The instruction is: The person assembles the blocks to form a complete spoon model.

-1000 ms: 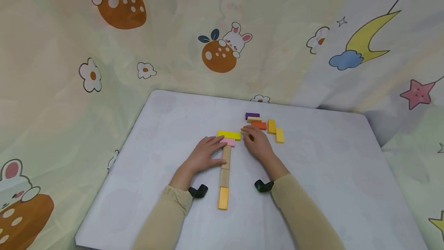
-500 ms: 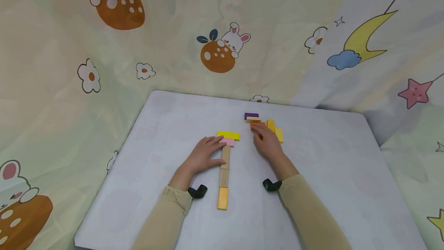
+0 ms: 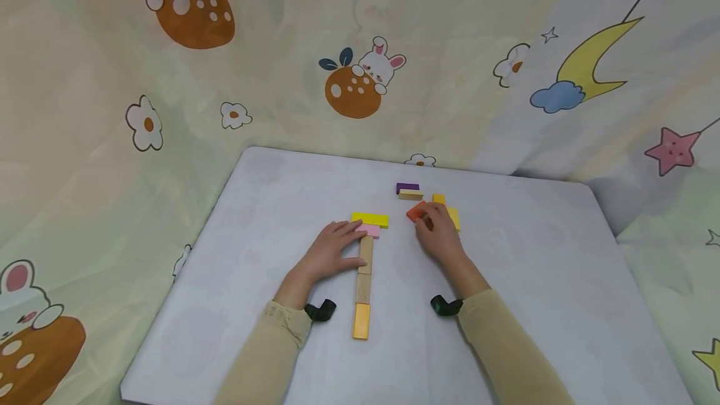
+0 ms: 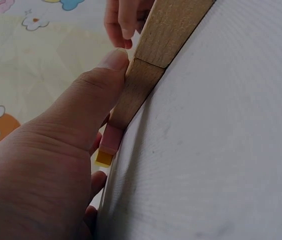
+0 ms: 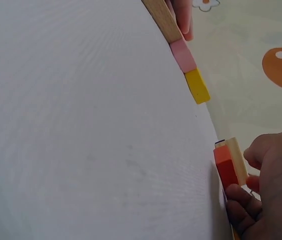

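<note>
Head view: the right hand [image 3: 441, 233], thumb and fingers narrowed, pinches one end of an orange block [image 3: 415, 212] lying askew at its fingertips; two yellow blocks [image 3: 454, 220] sit just beside that grip. The left hand [image 3: 330, 251], wide, touches a wooden block [image 3: 367, 250] with its thumb, fingertips at a pink block [image 3: 372, 230].

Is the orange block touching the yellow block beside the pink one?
Apart: the head view shows white tabletop between the orange block and that yellow block.
</note>
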### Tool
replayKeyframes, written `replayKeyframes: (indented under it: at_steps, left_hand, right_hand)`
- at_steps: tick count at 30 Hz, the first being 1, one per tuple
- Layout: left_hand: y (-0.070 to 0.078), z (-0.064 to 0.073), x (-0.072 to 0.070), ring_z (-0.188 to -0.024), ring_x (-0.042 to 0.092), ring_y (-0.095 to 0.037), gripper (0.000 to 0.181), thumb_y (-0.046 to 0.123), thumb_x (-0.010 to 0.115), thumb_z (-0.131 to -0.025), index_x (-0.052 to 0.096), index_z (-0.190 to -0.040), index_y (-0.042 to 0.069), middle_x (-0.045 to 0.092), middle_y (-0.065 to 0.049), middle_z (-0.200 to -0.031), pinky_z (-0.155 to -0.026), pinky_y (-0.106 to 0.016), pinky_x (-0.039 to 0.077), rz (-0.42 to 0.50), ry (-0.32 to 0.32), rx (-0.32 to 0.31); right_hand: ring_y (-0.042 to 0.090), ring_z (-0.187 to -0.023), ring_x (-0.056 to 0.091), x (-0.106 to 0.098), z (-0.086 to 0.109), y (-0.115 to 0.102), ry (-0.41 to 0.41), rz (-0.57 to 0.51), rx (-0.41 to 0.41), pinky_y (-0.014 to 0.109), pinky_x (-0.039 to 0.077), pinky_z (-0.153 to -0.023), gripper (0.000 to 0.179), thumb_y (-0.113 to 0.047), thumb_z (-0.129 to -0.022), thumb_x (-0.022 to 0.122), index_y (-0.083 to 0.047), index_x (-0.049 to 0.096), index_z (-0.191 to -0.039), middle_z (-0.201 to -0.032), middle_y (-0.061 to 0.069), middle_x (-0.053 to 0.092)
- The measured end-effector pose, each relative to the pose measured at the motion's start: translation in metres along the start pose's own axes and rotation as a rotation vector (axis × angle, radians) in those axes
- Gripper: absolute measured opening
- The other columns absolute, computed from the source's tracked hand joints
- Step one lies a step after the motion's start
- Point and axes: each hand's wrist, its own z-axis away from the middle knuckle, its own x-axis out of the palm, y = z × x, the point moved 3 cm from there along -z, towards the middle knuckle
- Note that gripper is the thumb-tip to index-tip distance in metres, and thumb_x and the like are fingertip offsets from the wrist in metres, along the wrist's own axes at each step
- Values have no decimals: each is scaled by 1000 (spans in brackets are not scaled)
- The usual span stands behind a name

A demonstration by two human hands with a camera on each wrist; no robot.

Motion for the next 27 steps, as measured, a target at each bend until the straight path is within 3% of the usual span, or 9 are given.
replayKeyframes:
  at_steps: [4,9,12,16,18,22,24,27]
  left_hand:
    - [0,0,0,-149,27,-23,75,64,64,-86,42,-150,33,28,10,-163,-125,-44,20,-3,-6,-3]
    - [1,-1,0,-149,28,-22,75,64,65,-85,43,-150,33,29,9,-162,-125,-43,19,-11,-3,-6]
    - [0,-1,2,-149,27,-22,75,66,63,-85,42,-150,34,28,10,-163,-125,-42,18,-25,-11,-11]
    - [0,-1,2,-149,27,-22,75,65,64,-85,42,-150,34,29,10,-162,-126,-43,18,-29,-6,-8]
    - [0,-1,1,-149,28,-23,75,64,65,-85,43,-149,33,30,9,-162,-125,-43,18,-22,2,-2]
    - [1,-1,0,-149,27,-22,75,65,64,-85,43,-150,34,29,10,-162,-125,-43,18,-11,-1,-6]
    - [0,-1,0,-149,27,-22,75,65,64,-85,43,-150,34,28,10,-163,-126,-42,17,-13,-4,-9]
    - [0,-1,1,-150,27,-22,75,66,64,-85,43,-150,33,28,10,-163,-126,-42,16,-19,-8,-10]
  right_hand:
    - [23,-101,50,-3,-1,2,17,3,80,36,49,-84,45,-27,-96,57,-12,52,-139,-136,8,46]
    - [24,-100,51,-2,-5,1,6,20,101,36,50,-84,51,-32,-95,64,-10,51,-140,-137,12,47]
    - [27,-107,51,0,-8,1,-11,33,95,41,52,-92,52,-33,-95,64,-12,52,-141,-144,12,46]
    - [30,-131,45,2,-11,2,-61,62,74,49,44,-110,52,-33,-97,61,-17,50,-145,-155,8,40]
    - [30,-133,44,2,-11,2,-73,56,80,50,44,-111,52,-33,-97,61,-18,49,-146,-157,6,37]
    - [26,-115,50,0,-12,2,-81,31,112,42,52,-97,56,-33,-94,65,-19,48,-146,-158,6,34]
    - [24,-106,50,-1,-12,2,-97,36,112,38,51,-89,58,-34,-94,66,-19,47,-147,-155,7,36]
    - [24,-104,49,-1,-12,2,-115,47,96,36,49,-87,59,-32,-95,66,-20,45,-149,-153,7,39]
